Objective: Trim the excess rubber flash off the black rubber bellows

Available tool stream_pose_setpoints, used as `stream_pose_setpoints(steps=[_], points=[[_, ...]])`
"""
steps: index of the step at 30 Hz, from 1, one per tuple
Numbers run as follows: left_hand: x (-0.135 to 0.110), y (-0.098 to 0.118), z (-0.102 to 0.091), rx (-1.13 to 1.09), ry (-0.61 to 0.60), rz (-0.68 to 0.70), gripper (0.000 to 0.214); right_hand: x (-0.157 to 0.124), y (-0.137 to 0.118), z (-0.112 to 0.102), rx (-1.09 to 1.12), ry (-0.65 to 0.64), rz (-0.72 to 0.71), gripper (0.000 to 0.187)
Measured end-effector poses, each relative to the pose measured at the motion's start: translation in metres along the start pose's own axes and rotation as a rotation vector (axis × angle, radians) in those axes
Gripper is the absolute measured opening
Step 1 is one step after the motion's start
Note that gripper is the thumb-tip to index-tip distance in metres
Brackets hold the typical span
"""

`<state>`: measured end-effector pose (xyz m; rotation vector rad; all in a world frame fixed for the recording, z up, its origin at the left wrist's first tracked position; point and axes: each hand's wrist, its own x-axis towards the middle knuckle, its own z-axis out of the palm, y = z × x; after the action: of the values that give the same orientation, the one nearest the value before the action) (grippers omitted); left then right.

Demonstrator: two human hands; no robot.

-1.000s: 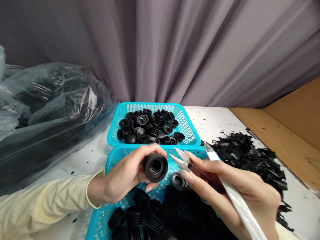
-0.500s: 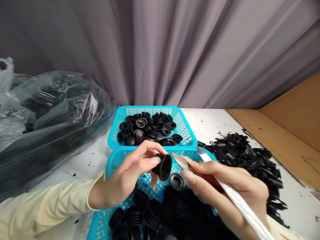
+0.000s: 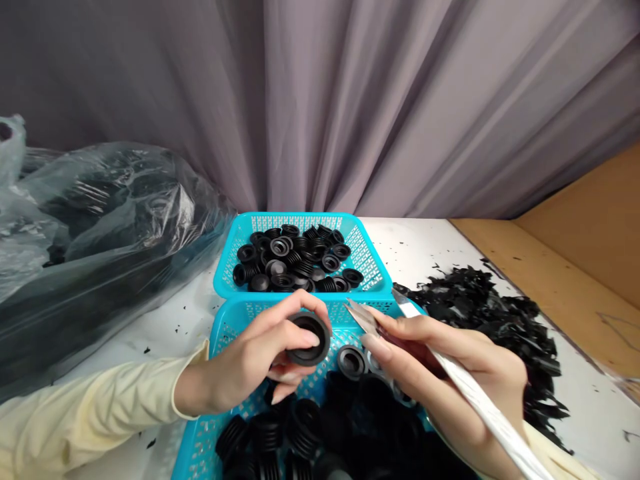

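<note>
My left hand (image 3: 260, 357) is closed around a black ribbed rubber bellows (image 3: 323, 347), its round flanged opening turned up toward me and the thumb lying over the rim. To its right, my right hand (image 3: 450, 373) pinches a slim pointed metal tool (image 3: 363, 317), like tweezers, between thumb and forefinger. The same hand also grips a white-handled tool with a pointed metal tip (image 3: 473, 397), lying slantwise behind the forefinger. The metal points are apart from the bellows. Below both hands, the near blue basket (image 3: 193, 443) holds many similar black bellows (image 3: 267, 433).
Behind it stands a second blue basket (image 3: 370, 257) with more black bellows. A heap of black rubber scraps (image 3: 480, 300) lies on the white table at right, beside a cardboard panel (image 3: 580, 200). A clear plastic bag (image 3: 120, 220) of black parts fills the left; a grey curtain (image 3: 310, 100) hangs behind.
My left hand has turned the bellows so its opening faces upward, and shifted it slightly left. My right hand has barely moved and keeps its tools.
</note>
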<state>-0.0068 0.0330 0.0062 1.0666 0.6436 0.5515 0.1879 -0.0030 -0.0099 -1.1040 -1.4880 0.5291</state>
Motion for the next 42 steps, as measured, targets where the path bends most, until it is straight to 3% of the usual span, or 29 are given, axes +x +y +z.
stream_pose_setpoints(steps=[3,6,9,12,20,30,37,42], points=[[0.003,-0.001,0.002,-0.027,-0.027,0.057,0.006,-0.001,0.001,-0.001,0.019,0.007,0.027,0.007],[0.005,-0.002,0.001,-0.128,-0.099,0.058,0.006,-0.001,0.003,-0.004,0.102,-0.082,0.027,0.012],[0.007,-0.001,-0.002,-0.211,-0.171,-0.005,0.011,0.001,0.005,-0.007,0.231,-0.203,0.142,0.007],[0.007,0.002,-0.006,-0.261,-0.169,-0.042,0.009,0.004,0.006,-0.01,0.29,-0.252,0.236,0.003],[0.007,0.002,-0.007,-0.24,-0.14,-0.092,0.005,0.006,0.012,-0.011,0.223,-0.338,0.039,0.014],[0.006,0.008,-0.004,-0.167,-0.081,-0.168,0.01,0.01,0.004,-0.015,0.064,-0.453,-0.036,0.003],[0.006,0.009,-0.002,-0.103,-0.018,-0.166,0.012,0.002,0.009,-0.011,0.057,-0.365,-0.164,0.01],[0.004,0.011,0.0,-0.095,0.01,-0.164,0.011,-0.001,0.011,-0.009,0.035,-0.352,-0.149,0.007]])
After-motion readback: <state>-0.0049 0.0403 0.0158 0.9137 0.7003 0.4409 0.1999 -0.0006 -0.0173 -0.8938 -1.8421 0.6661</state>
